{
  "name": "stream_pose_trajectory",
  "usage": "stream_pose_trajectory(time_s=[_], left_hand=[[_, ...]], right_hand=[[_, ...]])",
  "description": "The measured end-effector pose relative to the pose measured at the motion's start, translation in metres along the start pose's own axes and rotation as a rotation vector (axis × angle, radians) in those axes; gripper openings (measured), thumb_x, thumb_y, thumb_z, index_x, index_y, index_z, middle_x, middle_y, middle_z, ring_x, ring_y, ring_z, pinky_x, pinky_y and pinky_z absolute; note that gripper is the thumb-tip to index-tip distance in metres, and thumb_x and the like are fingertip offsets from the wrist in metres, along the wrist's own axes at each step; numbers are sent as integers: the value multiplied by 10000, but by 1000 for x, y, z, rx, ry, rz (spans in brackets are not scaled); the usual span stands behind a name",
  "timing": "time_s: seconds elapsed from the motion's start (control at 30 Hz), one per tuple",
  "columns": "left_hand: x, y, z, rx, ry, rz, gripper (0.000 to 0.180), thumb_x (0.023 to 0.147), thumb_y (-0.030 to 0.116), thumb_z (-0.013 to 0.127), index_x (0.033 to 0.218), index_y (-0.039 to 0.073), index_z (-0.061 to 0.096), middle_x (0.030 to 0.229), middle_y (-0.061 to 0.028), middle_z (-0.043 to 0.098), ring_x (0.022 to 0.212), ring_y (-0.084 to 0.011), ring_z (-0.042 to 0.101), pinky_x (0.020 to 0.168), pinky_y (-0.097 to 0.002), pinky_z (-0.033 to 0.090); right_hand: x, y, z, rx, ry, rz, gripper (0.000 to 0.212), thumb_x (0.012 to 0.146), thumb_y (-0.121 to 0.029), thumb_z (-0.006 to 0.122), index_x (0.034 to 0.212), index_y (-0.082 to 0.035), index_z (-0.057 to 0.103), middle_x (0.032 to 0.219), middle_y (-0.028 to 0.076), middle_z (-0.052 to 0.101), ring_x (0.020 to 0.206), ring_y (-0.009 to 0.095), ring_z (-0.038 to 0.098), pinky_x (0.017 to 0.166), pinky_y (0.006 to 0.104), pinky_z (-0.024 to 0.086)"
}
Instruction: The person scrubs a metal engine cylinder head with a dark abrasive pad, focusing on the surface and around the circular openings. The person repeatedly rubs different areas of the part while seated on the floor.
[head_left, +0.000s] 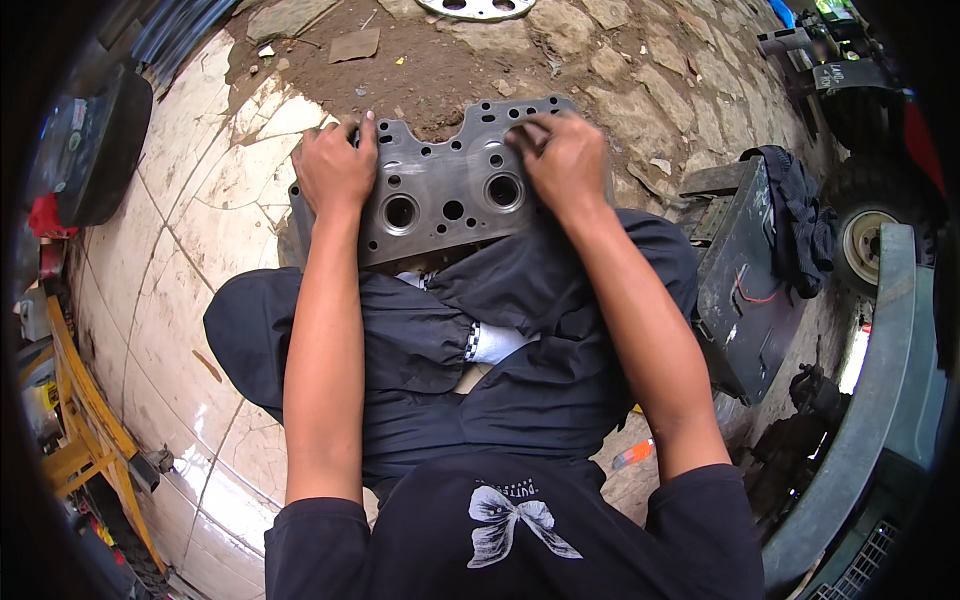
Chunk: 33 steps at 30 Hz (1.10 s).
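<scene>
Far off to my left stood a yellow metal stand (85,430) at the edge of the pale cracked tile floor (190,250), and above it a dark rounded object (100,150) I could not make out.

I sat on the ground with my legs folded in dark trousers (520,370), and a grey metal cylinder head (450,190) rested flat across my shins, its far edge reaching out over the bare dirt (420,70). Its face showed two large round ports and several smaller bolt holes.

My left hand (335,165) lay on the near-left corner of the cylinder head, fingers curled over its far edge and closed around it, gripping the plate itself.

My right hand (565,160) sat on the upper right part of the same plate, fingers bunched tight together and pressed down at the surface. Whether they pinched some small thing I could not tell; the fingertips hid it.

Beyond the plate, at the top, a pale round metal disc with holes (478,8) lay on the stone paving (640,70).

Near my right knee stood a dark metal box (745,280) with a red wire on its side and a dark cloth (800,215) draped over its top. Further right were a small wheel (868,240) and a grey-green curved body panel (880,420). An orange-tipped tool (633,455) lay on the ground beneath my right forearm.
</scene>
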<state>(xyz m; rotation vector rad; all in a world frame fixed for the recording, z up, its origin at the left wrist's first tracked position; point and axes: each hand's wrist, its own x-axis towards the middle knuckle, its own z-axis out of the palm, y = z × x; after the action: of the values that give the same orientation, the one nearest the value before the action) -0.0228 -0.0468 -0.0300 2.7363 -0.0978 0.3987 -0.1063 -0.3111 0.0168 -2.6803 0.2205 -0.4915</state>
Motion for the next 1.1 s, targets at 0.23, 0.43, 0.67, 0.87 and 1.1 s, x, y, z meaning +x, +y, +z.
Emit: stream_pose_trajectory(time_s=[0.23, 0.43, 0.67, 0.87, 1.1], left_hand=[[0, -1, 0, 16, 24, 6, 507, 1023, 516, 633, 1047, 56, 846, 1032, -174, 796, 1027, -384, 699, 963, -480, 533], [0, 2, 0, 5, -39, -23, 514, 1025, 523, 625, 1054, 61, 849, 1038, -178, 796, 1046, -392, 696, 989, -500, 519], [-1, -1, 2, 13, -19, 12, 530, 1027, 535, 616, 1068, 58, 846, 1050, -174, 797, 1057, -383, 697, 978, -499, 520], [0, -4, 4, -4, 8, 18, 527, 1026, 535, 622, 1069, 59, 846, 1037, -174, 798, 1046, -380, 694, 975, -499, 519], [1, 2, 0, -3, -18, -1, 515, 1020, 528, 635, 1069, 61, 845, 1037, -175, 795, 1043, -385, 694, 971, -497, 524]], right_hand=[[-4, -8, 5, 20, 8, -15, 270, 850, -257, 895, 1016, -51, 841, 914, 204, 770, 797, 368, 761, 773, 454, 610], [-9, -7, 7, 63, 70, 11, 251, 831, -222, 902, 1005, -50, 843, 909, 223, 779, 822, 357, 769, 796, 440, 608], [-12, -8, 9, 71, 73, -4, 243, 826, -235, 906, 982, -60, 843, 871, 204, 765, 787, 369, 750, 768, 455, 595], [5, 19, 6, 197, 120, 142, 235, 839, -240, 889, 1000, -74, 851, 895, 205, 764, 838, 383, 763, 791, 469, 601], [8, 26, -1, 244, 140, 272, 246, 831, -247, 904, 993, -70, 849, 852, 177, 762, 780, 360, 750, 753, 461, 587]])
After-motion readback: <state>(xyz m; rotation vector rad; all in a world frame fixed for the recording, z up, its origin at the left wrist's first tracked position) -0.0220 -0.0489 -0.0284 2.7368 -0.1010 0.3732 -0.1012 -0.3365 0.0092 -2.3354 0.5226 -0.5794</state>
